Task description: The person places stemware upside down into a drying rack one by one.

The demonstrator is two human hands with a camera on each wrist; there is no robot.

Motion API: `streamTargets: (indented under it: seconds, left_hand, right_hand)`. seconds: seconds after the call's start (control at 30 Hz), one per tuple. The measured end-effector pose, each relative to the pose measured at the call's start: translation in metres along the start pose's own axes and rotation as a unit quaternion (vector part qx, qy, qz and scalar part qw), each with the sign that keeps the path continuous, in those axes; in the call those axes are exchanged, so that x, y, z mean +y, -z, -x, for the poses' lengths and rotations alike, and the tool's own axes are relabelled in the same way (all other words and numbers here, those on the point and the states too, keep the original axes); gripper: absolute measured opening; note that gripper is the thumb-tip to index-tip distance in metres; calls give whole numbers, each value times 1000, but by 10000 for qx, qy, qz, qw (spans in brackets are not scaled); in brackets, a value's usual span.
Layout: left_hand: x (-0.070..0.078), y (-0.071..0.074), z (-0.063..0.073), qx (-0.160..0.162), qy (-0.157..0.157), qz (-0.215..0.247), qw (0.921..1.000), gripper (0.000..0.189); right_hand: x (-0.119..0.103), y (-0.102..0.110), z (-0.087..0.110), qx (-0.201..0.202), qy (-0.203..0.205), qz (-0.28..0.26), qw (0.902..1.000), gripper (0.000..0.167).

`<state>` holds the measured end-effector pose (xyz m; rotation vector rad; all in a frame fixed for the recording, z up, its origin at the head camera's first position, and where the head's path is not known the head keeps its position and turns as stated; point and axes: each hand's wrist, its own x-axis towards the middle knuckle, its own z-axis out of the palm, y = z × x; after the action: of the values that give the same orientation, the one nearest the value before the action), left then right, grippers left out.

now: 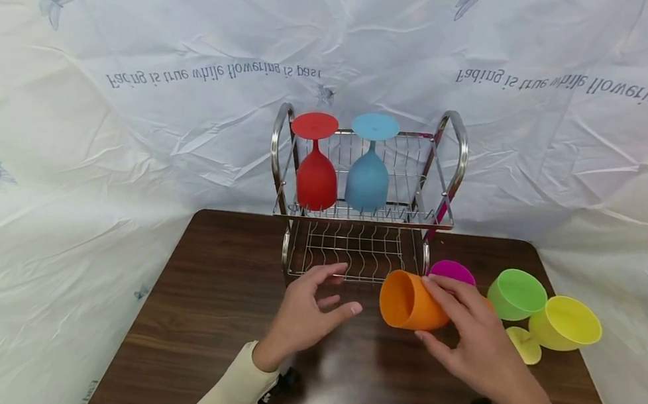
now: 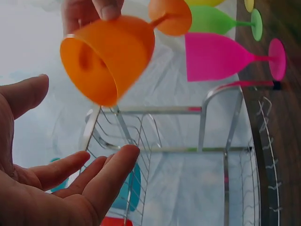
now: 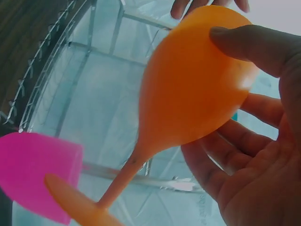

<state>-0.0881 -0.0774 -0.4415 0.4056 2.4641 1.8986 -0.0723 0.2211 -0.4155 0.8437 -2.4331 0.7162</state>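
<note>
My right hand [image 1: 478, 343] grips an orange goblet [image 1: 411, 300] by its bowl, thumb on one side and fingers on the other. The goblet is tilted on its side above the table, its mouth toward my left hand; its stem and foot [image 3: 80, 202] show in the right wrist view. My left hand [image 1: 308, 313] is held with fingers spread and loosely bent, apart from the goblet, with nothing in it. Upside down on the upper tier of a metal dish rack [image 1: 405, 223] stand a red goblet [image 1: 317, 178] and a blue goblet [image 1: 367, 183].
A magenta goblet [image 2: 216, 56], a green goblet [image 1: 517, 295] and a yellow goblet [image 1: 565, 323] stand upright on the right of the brown table [image 1: 214, 323]. The rack's lower tier [image 1: 354, 249] has wavy wires. A pale printed sheet [image 1: 140, 21] hangs behind and at the sides.
</note>
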Motion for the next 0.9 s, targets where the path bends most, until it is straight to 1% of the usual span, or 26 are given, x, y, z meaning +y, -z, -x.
streamTargets:
  seconds: [0.13,0.23,0.33,0.37,0.4,0.57,0.67,0.77,0.9]
  left_hand:
    - [6,-7,1,-220,-213,127,9994,67]
    - [8,-11,1,-363,-317,179,9987,70]
    - [9,-13,2,-468,-335,181,9982,73]
    - [10,-14,2,-492,-317,180,9981,75]
    - [10,-15,2,-515,-310,183,9980,76]
    - [11,-15,4,-573,-279,249,9977,80]
    - [11,-14,6,-592,-307,181,9976,79]
    - [11,-13,7,-577,-303,103,9978,75]
    - [11,-12,9,-536,-281,132,9981,72]
  right_hand:
    - [-8,-2,-8,-335,51,310,9989,80]
    - [-14,-3,-12,-609,114,474,9970,73]
    - [-20,-5,-16,-729,257,506,9957,82]
    - [-22,-6,-17,-743,313,518,9954,87]
    - [-23,-7,-18,-735,376,544,9951,87]
    - [-30,-12,-22,-612,721,593,9938,88]
    - [-34,-15,-23,-623,896,601,9922,88]
    - [-38,-17,-25,-663,959,619,9912,88]
    - [-42,-18,-25,-680,972,670,9907,88]
